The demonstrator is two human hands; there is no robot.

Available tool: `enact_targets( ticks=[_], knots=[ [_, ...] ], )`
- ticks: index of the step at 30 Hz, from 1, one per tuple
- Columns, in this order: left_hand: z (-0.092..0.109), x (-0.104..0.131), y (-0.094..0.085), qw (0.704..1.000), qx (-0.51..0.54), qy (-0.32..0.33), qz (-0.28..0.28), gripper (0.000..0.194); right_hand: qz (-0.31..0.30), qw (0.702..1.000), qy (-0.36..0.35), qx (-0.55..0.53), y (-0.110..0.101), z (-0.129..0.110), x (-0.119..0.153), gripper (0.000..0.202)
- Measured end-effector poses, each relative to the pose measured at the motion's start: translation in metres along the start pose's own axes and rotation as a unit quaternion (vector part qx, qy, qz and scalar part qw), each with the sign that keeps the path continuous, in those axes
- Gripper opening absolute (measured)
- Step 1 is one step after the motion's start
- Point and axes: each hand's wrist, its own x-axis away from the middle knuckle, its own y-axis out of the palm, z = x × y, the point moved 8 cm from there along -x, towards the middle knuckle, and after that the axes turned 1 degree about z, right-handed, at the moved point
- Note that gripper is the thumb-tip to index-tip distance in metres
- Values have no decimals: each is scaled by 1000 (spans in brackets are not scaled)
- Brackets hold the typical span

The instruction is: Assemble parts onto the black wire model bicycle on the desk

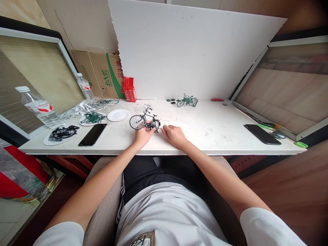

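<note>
A black model bicycle (145,120) is held upright a little above the white table, its large spoked front wheel toward the left and its handlebars at the top. My left hand (144,136) is closed around its lower middle from below; the frame hides part of the fingers. At the rear end of the bicycle my right hand (174,134) is closed in a pinch, close to the small rear parts. Whatever sits between those fingertips is too small to make out.
On the white table (205,136), a green model bicycle (188,100) stands at the back. Paper plates with black parts (63,133) and green parts (92,117) lie left, near an unloaded plate (118,115), bottles (42,107) and a phone (92,134). Another phone (262,134) lies right.
</note>
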Motion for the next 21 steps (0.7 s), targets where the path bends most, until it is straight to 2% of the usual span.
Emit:
enact_targets(
  ticks=[3,6,12,21],
  knots=[
    [0,0,0,1000,-5,4,-1,38,-12,1000,15,-2,-1,1,0,44],
    [-1,-1,-1,1000,-11,8,0,37,-13,999,23,-37,-5,0,2,36],
    [-1,-3,-2,1000,-6,5,9,35,1,998,0,-55,-11,-4,3,23],
    [2,-2,-9,999,4,-18,36,36,36,997,-60,-26,-8,-5,4,34]
  ],
)
